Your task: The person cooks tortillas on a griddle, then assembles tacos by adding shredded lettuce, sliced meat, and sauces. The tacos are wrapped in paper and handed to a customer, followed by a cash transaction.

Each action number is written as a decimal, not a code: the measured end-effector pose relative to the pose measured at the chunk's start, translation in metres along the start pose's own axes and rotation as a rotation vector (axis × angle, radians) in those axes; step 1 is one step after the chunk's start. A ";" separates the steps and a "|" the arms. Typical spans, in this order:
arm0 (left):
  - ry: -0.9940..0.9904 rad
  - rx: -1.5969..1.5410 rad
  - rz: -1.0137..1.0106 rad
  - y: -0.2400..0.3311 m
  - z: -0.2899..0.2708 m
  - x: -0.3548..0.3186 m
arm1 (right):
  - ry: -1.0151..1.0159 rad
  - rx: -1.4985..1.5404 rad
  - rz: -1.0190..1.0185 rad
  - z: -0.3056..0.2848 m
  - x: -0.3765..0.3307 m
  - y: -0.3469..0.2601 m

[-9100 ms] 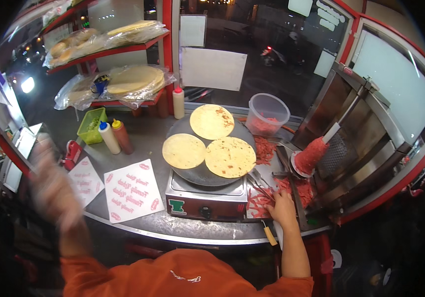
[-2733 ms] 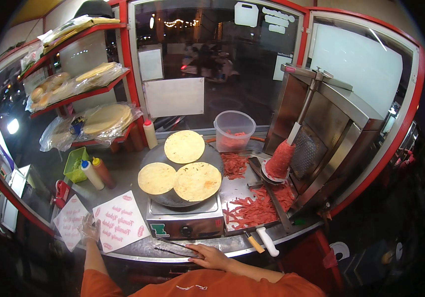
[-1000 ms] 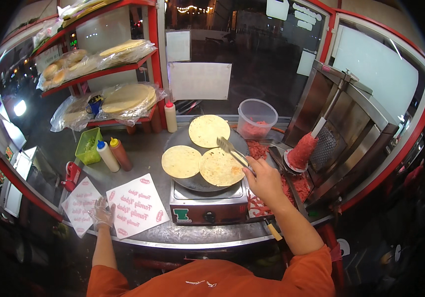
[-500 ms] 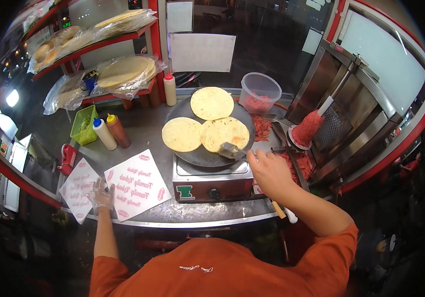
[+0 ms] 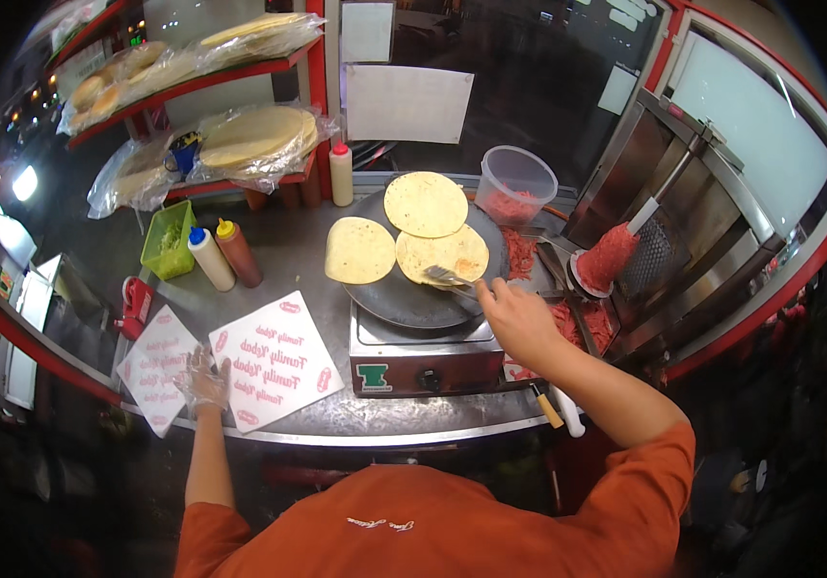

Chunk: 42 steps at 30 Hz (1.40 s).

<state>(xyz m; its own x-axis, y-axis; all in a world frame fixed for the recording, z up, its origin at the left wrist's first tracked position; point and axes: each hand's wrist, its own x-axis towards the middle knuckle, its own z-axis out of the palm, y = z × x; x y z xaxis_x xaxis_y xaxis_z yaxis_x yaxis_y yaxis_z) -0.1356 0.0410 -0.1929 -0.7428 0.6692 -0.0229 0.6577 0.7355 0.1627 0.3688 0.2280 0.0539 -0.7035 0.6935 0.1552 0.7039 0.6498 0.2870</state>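
My left hand (image 5: 203, 381), in a clear plastic glove, lies with fingers spread over the adjoining edges of two printed paper sheets: a smaller left sheet (image 5: 155, 371) and a larger right sheet (image 5: 278, 361). My bare right hand (image 5: 517, 316) is closed round the handle of a metal spatula (image 5: 450, 278). Its blade rests on the nearer right flatbread (image 5: 428, 253) on a round black griddle (image 5: 413, 306). Another flatbread (image 5: 359, 250) lies left of it, its left edge over the griddle's rim. A third flatbread (image 5: 425, 203) lies at the back.
Sauce bottles (image 5: 209, 260) and a green tub (image 5: 169, 241) stand left of the burner (image 5: 423, 358). Wrapped flatbreads (image 5: 254, 137) fill shelves at upper left. Right are shredded meat (image 5: 519, 252), a clear bucket (image 5: 517, 183), a meat spit (image 5: 608, 258) and a white-handled knife (image 5: 567, 412).
The two nearer flatbreads have slid slightly away and left on the griddle, under the spatula's push. My left hand stays on the papers. The whole view has shifted a little.
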 end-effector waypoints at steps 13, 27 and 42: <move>-0.053 0.078 0.014 -0.002 0.003 0.005 | 0.135 0.391 0.266 0.010 0.021 0.064; -0.118 0.106 0.029 0.002 -0.014 0.001 | 0.231 0.243 0.069 0.040 0.074 -0.099; -0.186 0.152 0.036 0.005 -0.026 0.003 | -0.499 1.358 0.682 -0.014 0.033 0.078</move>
<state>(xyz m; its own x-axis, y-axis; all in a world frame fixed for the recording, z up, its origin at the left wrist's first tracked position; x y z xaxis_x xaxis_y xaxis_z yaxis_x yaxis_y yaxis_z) -0.1375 0.0440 -0.1660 -0.6917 0.6930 -0.2033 0.7053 0.7087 0.0163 0.3991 0.2966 0.0944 -0.3260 0.8073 -0.4919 0.6118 -0.2165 -0.7608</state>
